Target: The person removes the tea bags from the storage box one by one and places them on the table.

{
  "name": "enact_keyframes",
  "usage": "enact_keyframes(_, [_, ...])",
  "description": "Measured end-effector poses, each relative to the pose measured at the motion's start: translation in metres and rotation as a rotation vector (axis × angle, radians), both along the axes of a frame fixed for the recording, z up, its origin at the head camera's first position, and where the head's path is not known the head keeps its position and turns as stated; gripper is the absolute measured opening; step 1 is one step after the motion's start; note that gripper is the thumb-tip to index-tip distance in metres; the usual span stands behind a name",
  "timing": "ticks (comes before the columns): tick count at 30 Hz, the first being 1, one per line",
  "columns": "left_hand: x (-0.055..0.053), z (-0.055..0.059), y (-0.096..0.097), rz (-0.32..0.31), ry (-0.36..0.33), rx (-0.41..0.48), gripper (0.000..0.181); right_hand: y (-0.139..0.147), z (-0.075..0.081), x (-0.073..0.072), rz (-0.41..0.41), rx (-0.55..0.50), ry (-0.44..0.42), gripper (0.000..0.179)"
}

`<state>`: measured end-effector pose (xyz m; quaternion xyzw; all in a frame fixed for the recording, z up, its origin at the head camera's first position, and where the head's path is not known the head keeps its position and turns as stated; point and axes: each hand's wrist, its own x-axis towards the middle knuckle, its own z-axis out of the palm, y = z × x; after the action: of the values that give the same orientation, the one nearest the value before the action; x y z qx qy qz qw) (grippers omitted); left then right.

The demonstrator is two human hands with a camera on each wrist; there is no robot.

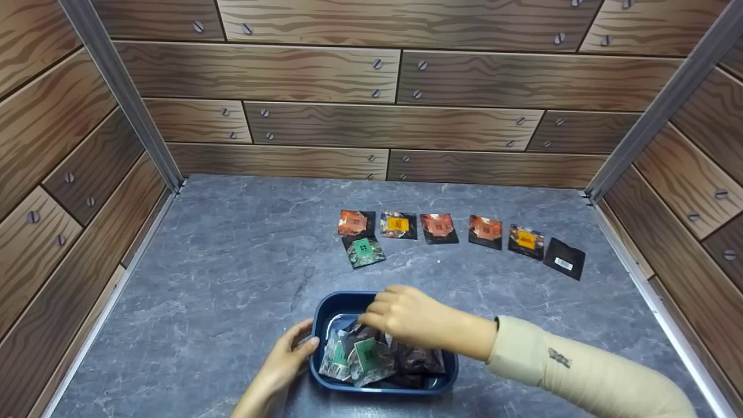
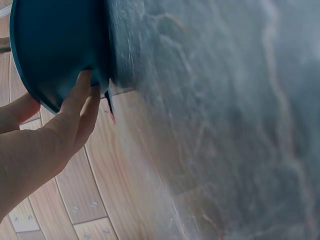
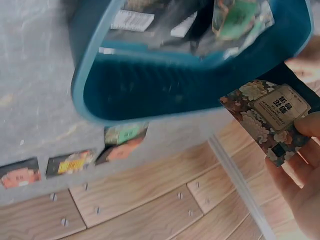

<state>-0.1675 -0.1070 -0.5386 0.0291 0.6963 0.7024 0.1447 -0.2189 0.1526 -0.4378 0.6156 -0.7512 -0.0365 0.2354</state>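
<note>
My left hand (image 1: pixel 284 360) holds the left wall of a blue plastic bin (image 1: pixel 383 390), thumb at the rim and fingers along the outside. In the left wrist view those fingers (image 2: pixel 75 102) lie nearly straight on the wall. Above the bin's far side is my right hand (image 1: pixel 406 313). It pinches a flat square sachet (image 3: pixel 272 112) with a floral print and a beige label, seen in the right wrist view at the rim. Inside the bin lie more sachets, including green-labelled ones (image 1: pixel 367 355) and dark ones (image 1: pixel 421 359).
Beyond the bin, several sachets lie in a row, some red (image 1: pixel 439 227), some yellow-labelled (image 1: pixel 398 224). A green-labelled sachet (image 1: pixel 364 251) sits below the leftmost one. At the row's right end is a black sachet (image 1: pixel 565 259), barcode up. Wood-patterned walls (image 1: pixel 325 125) enclose the grey marbled table (image 1: pixel 232 278).
</note>
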Motion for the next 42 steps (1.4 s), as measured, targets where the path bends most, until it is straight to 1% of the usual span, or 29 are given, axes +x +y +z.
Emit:
enact_keyframes(3, [0.001, 0.0, 0.0, -0.001, 0.006, -0.001, 0.051, 0.004, 0.005, -0.006, -0.022, -0.022, 0.003, 0.023])
enact_keyframes(7, [0.002, 0.001, 0.001, 0.005, 0.0, 0.004, 0.052, 0.012, 0.009, -0.015, -0.051, -0.04, -0.004, 0.022])
enact_keyframes(10, [0.002, 0.002, 0.002, 0.009, -0.01, 0.013, 0.052, 0.02, 0.009, -0.025, -0.082, -0.065, -0.035, 0.02])
enact_keyframes(14, [0.003, 0.002, 0.003, 0.015, -0.02, 0.024, 0.053, 0.03, 0.006, -0.042, -0.119, -0.111, -0.063, 0.02])
enact_keyframes(21, [0.002, 0.002, 0.003, 0.018, -0.017, 0.019, 0.053, 0.047, -0.006, -0.073, -0.174, -0.18, -0.086, 0.022])
enact_keyframes(26, [0.002, 0.002, 0.002, 0.019, -0.013, 0.004, 0.052, 0.058, -0.013, -0.091, -0.255, -0.178, -0.108, 0.016])
enact_keyframes(29, [0.001, 0.001, 0.001, 0.007, 0.001, 0.01, 0.051, 0.062, -0.016, -0.101, -0.305, -0.18, -0.117, 0.012])
enact_keyframes(34, [0.001, -0.001, -0.001, -0.003, 0.021, 0.014, 0.051, 0.067, -0.025, -0.119, -0.358, -0.197, -0.116, 0.008])
enact_keyframes(39, [0.001, 0.0, -0.001, -0.002, 0.015, 0.01, 0.052, 0.069, -0.037, -0.132, -0.441, -0.196, -0.123, 0.009])
enact_keyframes(42, [0.001, 0.001, 0.0, 0.001, 0.011, 0.01, 0.052, 0.07, -0.045, -0.138, -0.473, -0.192, -0.137, 0.011])
